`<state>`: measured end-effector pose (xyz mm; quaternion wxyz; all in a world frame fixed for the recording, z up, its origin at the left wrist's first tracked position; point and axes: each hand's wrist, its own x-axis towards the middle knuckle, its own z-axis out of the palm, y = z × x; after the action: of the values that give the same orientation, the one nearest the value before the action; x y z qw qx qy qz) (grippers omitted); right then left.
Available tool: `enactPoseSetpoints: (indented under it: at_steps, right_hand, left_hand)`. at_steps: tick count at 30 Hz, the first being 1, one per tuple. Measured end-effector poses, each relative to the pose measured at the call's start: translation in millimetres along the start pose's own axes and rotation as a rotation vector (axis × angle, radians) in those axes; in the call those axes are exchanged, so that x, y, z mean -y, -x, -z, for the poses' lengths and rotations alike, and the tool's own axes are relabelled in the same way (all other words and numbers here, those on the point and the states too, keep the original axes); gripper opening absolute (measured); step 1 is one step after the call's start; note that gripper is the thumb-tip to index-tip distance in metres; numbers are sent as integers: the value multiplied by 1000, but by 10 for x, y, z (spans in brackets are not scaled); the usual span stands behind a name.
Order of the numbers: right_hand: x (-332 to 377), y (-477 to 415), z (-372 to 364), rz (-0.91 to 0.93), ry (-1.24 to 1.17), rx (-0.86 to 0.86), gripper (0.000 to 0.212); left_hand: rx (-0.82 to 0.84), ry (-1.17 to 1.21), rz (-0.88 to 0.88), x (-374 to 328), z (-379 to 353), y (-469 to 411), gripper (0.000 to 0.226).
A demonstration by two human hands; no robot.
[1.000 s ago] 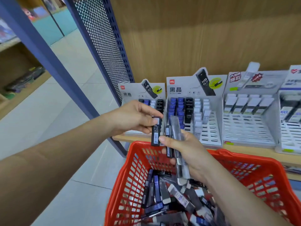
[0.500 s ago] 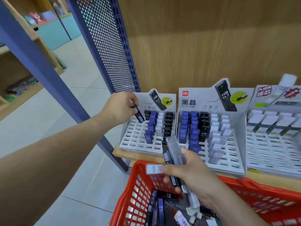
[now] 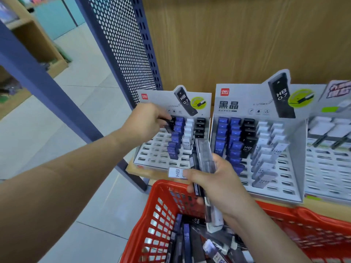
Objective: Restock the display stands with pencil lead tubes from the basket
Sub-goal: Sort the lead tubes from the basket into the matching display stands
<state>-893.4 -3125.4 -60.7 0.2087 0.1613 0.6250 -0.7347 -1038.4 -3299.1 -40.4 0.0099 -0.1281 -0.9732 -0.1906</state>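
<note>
Left hand (image 3: 146, 121) pinches a black lead tube (image 3: 169, 123) at the top-left slots of the left display stand (image 3: 152, 150), whose upper rows hold blue, white and black tubes. Right hand (image 3: 214, 179), fingers curled, grips a bundle of tubes (image 3: 205, 156) above the red basket (image 3: 163, 205); a white tube marked HB (image 3: 175, 172) juts out beside the thumb. The basket holds a loose heap of tubes (image 3: 187, 242). The middle stand (image 3: 296, 164) carries blue, black and white columns.
</note>
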Motion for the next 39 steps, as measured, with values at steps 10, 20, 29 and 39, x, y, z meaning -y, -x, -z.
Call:
enactPoseSetpoints:
  at_steps: [10,20,29,39]
  right_hand:
    - [15,-7,-20,-21,-61,-16,93]
    - [-58,-57,-26,24,-63,-46,81]
    - [-20,-12,-34,20,-104,-11,71]
    - [-6,6,-26,-48,-308,33,23]
  left_hand:
    - [-32,-20,-151,-25,69,-20,27]
    - [92,-191,-109,-16,209,-2,24]
    - [121,-344,-116,-42,179,-76,23]
    - [-109,25,107,-35,-130,-59,8]
